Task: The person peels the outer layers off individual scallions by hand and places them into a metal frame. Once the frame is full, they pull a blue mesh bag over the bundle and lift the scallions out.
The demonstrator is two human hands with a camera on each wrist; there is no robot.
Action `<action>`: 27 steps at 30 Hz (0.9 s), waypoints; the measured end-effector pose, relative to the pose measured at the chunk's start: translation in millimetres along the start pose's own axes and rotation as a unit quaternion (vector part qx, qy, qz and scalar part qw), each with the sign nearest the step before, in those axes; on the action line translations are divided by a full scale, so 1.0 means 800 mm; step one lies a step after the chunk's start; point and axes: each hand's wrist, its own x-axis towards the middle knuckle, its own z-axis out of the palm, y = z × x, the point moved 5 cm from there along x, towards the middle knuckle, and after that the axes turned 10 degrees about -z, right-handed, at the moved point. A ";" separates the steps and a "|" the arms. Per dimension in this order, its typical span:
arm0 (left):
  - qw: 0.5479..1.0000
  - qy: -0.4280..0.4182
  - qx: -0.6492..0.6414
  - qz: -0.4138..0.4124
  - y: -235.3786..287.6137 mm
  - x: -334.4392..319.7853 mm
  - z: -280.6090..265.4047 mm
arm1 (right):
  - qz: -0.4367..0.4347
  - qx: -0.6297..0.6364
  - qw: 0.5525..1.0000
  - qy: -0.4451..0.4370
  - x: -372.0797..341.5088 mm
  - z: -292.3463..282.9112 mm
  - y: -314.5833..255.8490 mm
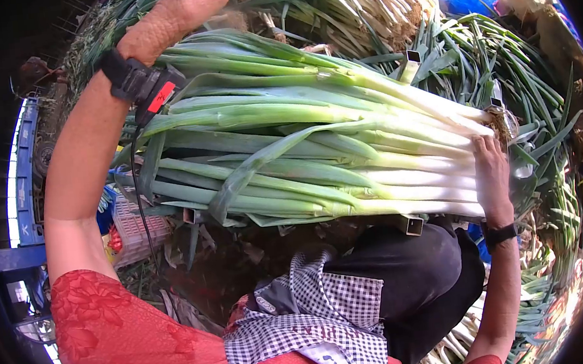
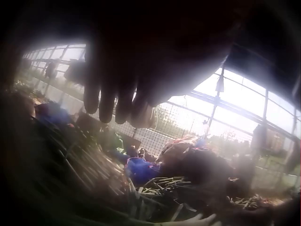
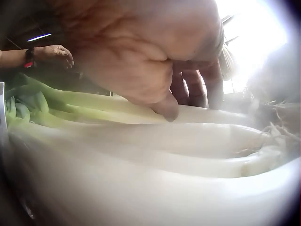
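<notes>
Right hand [image 1: 492, 171] at the white ends [image 1: 437, 164] of the leeks [image 1: 264, 114].
The leeks lay side by side among square metal posts [image 1: 413, 225], leaves [image 1: 233, 163] toward the left. The right hand rested by the roots, fingers loosely extended and thumb apart from them, with no clear grip; whether it pressed could not be told. The left hand [image 1: 194, 5] hung in the air past the leafy side, fingers loose, holding nothing that showed. The step in hand looked to be gathering the leeks and evening their ends. The next move seemed to call for the left hand to lower to the leaves, or reach for the heap [image 1: 387, 4] beyond, while the right held the ends level.
</notes>
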 end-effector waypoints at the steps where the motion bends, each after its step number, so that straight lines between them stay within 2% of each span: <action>1: 0.999 -0.038 0.009 0.017 -0.017 0.011 0.019 | 0.022 0.015 0.999 -0.028 0.000 0.005 0.003; 2: 0.996 -0.077 0.015 0.037 -0.023 0.020 0.036 | 0.021 0.014 0.999 -0.029 0.006 0.002 -0.001; 4: 0.976 -0.205 0.045 -0.055 0.007 0.019 0.083 | 0.010 0.154 0.988 0.013 0.020 -0.017 -0.025; 5: 0.977 -0.197 0.079 0.028 0.032 0.016 0.099 | 0.022 0.215 0.976 0.017 0.031 -0.025 -0.035; 6: 0.977 -0.174 0.098 0.075 0.037 0.019 0.124 | 0.011 0.233 0.971 0.046 0.044 -0.030 -0.042; 7: 0.979 -0.185 0.040 0.082 0.030 0.024 0.156 | 0.008 0.221 0.974 0.056 0.055 -0.027 -0.041; 8: 0.967 -0.226 0.061 0.101 0.042 0.018 0.176 | 0.002 0.209 0.976 0.067 0.066 -0.022 -0.040; 9: 0.956 -0.267 0.106 0.062 0.054 0.007 0.190 | 0.001 0.198 0.979 0.041 0.078 -0.015 -0.038; 10: 0.952 -0.241 0.146 0.119 0.054 -0.001 0.214 | -0.005 0.225 0.974 0.019 0.087 -0.004 -0.038; 11: 0.956 -0.186 0.182 0.138 0.065 -0.013 0.211 | -0.001 0.291 0.956 0.029 0.093 0.012 -0.036; 12: 0.956 -0.098 0.214 0.173 0.077 -0.018 0.210 | 0.002 0.355 0.934 0.037 0.100 0.018 -0.040; 14: 0.961 -0.073 0.235 0.128 0.080 -0.021 0.214 | -0.006 0.396 0.918 0.028 0.109 0.023 -0.045; 15: 0.961 -0.072 0.238 0.124 0.079 -0.025 0.213 | -0.007 0.380 0.925 0.033 0.110 0.023 -0.046; 17: 0.978 -0.015 0.183 0.096 0.076 -0.029 0.202 | -0.011 0.362 0.931 0.039 0.112 0.015 -0.053; 19: 0.983 -0.018 0.162 0.079 0.073 -0.033 0.190 | -0.038 0.235 0.956 0.174 0.110 -0.034 -0.069; 22: 0.988 -0.014 0.136 0.073 0.065 -0.031 0.172 | -0.075 0.177 0.967 0.169 0.109 -0.101 -0.089; 23: 0.988 -0.018 0.130 0.082 0.063 -0.035 0.160 | -0.071 0.213 0.962 0.158 0.103 -0.117 -0.093; 24: 0.988 -0.022 0.122 0.091 0.059 -0.040 0.147 | -0.088 0.197 0.963 0.160 0.095 -0.132 -0.096; 26: 0.969 0.036 0.181 0.161 0.061 -0.057 0.109 | -0.076 0.208 0.971 0.095 0.075 -0.147 -0.097; 27: 0.958 0.063 0.193 0.203 0.059 -0.065 0.090 | -0.098 0.189 0.974 0.080 0.065 -0.161 -0.113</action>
